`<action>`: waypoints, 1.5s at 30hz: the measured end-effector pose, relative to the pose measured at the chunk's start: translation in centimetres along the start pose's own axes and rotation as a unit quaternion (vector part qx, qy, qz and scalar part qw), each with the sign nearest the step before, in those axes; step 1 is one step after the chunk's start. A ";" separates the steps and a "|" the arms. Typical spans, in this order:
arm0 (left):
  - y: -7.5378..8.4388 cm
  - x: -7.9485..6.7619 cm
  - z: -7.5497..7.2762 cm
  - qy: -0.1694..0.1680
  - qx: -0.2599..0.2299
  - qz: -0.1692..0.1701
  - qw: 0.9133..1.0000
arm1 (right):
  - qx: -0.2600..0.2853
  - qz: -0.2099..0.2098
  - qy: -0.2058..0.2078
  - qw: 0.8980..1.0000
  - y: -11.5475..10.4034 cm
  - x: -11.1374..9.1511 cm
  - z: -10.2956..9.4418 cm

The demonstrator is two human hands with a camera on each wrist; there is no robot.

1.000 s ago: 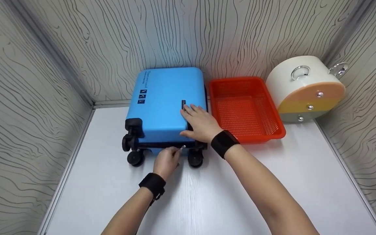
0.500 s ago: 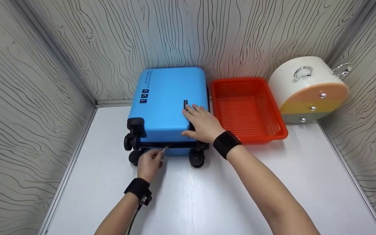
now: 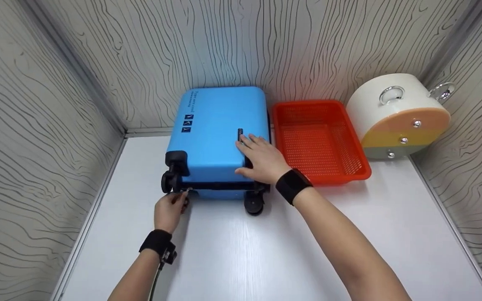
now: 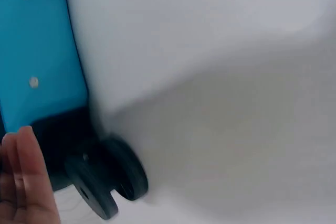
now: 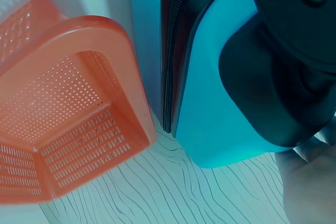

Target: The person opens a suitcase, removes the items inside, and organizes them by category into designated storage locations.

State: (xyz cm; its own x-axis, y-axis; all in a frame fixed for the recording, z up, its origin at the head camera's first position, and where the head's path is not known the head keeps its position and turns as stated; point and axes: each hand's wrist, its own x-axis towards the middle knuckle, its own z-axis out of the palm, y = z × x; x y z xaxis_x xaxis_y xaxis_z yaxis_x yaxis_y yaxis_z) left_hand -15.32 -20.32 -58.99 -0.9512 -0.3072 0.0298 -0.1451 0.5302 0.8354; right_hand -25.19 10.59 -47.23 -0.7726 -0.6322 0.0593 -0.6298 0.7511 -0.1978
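A blue hard-shell suitcase [image 3: 216,121] lies flat, its black wheels toward me. At its front left corner my left hand [image 3: 168,212] pinches a small zipper pull [image 3: 188,190] on the black zipper band [image 3: 220,186]. The left wrist view shows that hand's fingers [image 4: 32,169] beside a black caster wheel [image 4: 100,177]; the pull is hidden there. My right hand [image 3: 262,161] rests with fingers spread on the suitcase's lid, near the front right corner. In the right wrist view, zipper teeth [image 5: 172,61] run along the suitcase's side.
Right of the suitcase stands a red perforated plastic basket [image 3: 320,142]. Beyond it is a cream round-topped box [image 3: 387,100] with striped drawers and silver ring handles. Wood-patterned panels [image 3: 241,42] enclose the white table [image 3: 224,259] at the back and sides.
My left hand has slid leftward along the suitcase's front edge with the zipper pull, from near the right wheel to the left wheel. The right hand has stayed on the lid.
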 end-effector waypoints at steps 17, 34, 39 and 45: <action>-1.7 5.5 -5.3 -0.029 0.095 -0.010 0.995 | 0.001 -0.011 0.039 0.999 0.8 -1.0 0.9; 1.2 10.1 -6.7 -0.099 0.189 -0.011 0.977 | -0.016 -0.022 0.044 0.999 0.6 -1.2 1.3; 2.0 10.6 -6.4 -0.105 0.212 0.008 0.972 | -0.006 -0.017 0.049 0.999 0.9 -1.6 1.3; 2.0 11.3 -5.7 -0.125 0.179 0.010 0.976 | 0.005 -0.008 0.049 0.999 1.3 -1.9 1.2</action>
State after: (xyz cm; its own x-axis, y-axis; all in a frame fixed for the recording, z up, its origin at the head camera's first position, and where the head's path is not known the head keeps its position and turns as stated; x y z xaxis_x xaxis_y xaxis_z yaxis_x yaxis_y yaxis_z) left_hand -24.78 -27.24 -53.80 -0.9851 -0.1146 -0.1280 -0.1685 0.7900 0.5895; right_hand -24.47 12.53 -48.80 -0.7669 -0.6218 0.1588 -0.6416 0.7389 -0.2056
